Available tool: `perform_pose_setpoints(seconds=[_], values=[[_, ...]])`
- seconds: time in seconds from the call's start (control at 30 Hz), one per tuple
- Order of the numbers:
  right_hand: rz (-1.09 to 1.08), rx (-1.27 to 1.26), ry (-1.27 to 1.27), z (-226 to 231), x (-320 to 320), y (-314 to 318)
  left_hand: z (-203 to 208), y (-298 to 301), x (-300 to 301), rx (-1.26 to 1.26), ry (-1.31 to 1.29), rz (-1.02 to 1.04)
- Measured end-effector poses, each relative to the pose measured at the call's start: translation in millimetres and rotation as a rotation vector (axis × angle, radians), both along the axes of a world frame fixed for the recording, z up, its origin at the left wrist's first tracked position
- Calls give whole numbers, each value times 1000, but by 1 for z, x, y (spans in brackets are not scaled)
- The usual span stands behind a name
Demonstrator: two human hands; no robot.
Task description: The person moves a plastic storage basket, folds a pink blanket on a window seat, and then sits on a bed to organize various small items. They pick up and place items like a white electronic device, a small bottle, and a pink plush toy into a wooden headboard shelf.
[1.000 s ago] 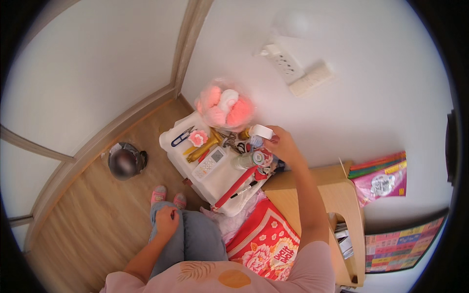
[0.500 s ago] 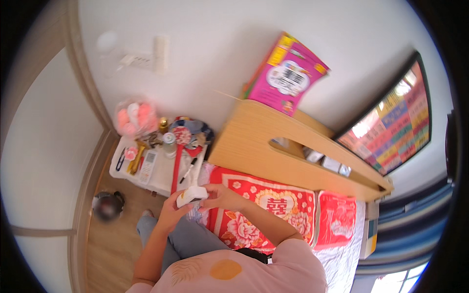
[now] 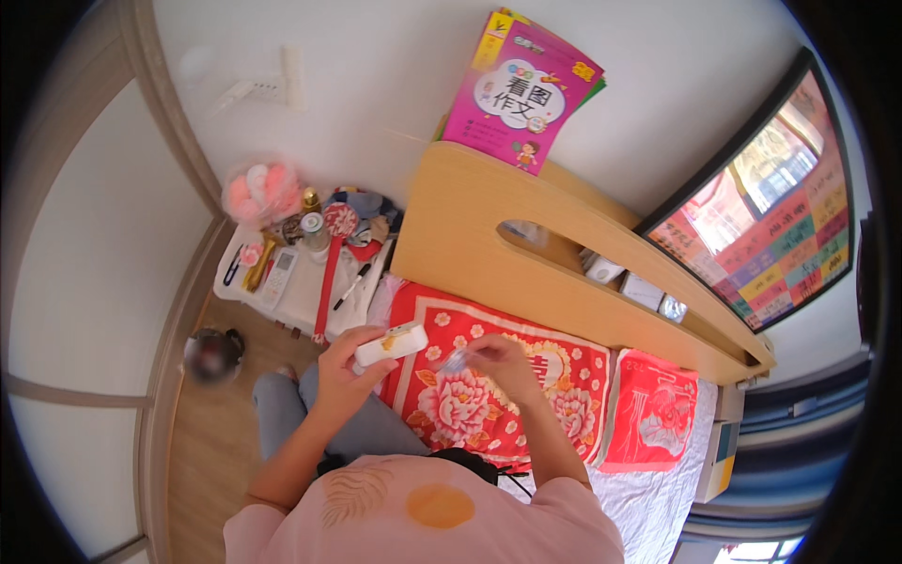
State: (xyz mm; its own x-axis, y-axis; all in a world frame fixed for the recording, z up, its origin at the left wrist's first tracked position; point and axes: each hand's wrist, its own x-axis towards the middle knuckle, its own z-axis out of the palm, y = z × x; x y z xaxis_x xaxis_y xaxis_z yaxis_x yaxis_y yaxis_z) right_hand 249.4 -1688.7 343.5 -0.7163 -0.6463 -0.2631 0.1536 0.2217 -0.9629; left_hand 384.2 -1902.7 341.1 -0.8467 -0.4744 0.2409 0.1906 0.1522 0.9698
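My left hand (image 3: 342, 378) grips a small white box (image 3: 391, 348) with a gold mark on its face, held above my lap at the bed's edge. Just to the right, my right hand (image 3: 507, 365) pinches a small pale, bluish-white item (image 3: 455, 360); motion blurs it, so its kind is unclear. The two hands are apart. Beneath the right hand lies a red pillow towel (image 3: 460, 414) with large flowers.
A white bedside table (image 3: 305, 299) at left bears a remote control (image 3: 279, 276), a black marker (image 3: 351, 286), a glass jar (image 3: 316, 231) and a red-handled massage stick (image 3: 329, 282). Behind the bed stands a wooden headboard (image 3: 451, 240) with books (image 3: 521, 94) on top.
My right hand has come away from the white box and moved right, with a small pale item in its fingers. The left hand still holds the box. The view has shifted slightly.
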Motion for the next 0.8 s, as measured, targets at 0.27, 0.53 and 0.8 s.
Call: perform_pose_setpoints(seconds=[0.27, 0.53, 0.8], values=[[-607, -111, 434, -14, -75, 20, 68, 10, 11, -534, 78, 81], [-695, 448, 1278, -33, -162, -25, 66, 14, 19, -602, 114, 156], [-479, 905, 912, -63, -244, -53, 68, 6, 24, -778, 255, 228]])
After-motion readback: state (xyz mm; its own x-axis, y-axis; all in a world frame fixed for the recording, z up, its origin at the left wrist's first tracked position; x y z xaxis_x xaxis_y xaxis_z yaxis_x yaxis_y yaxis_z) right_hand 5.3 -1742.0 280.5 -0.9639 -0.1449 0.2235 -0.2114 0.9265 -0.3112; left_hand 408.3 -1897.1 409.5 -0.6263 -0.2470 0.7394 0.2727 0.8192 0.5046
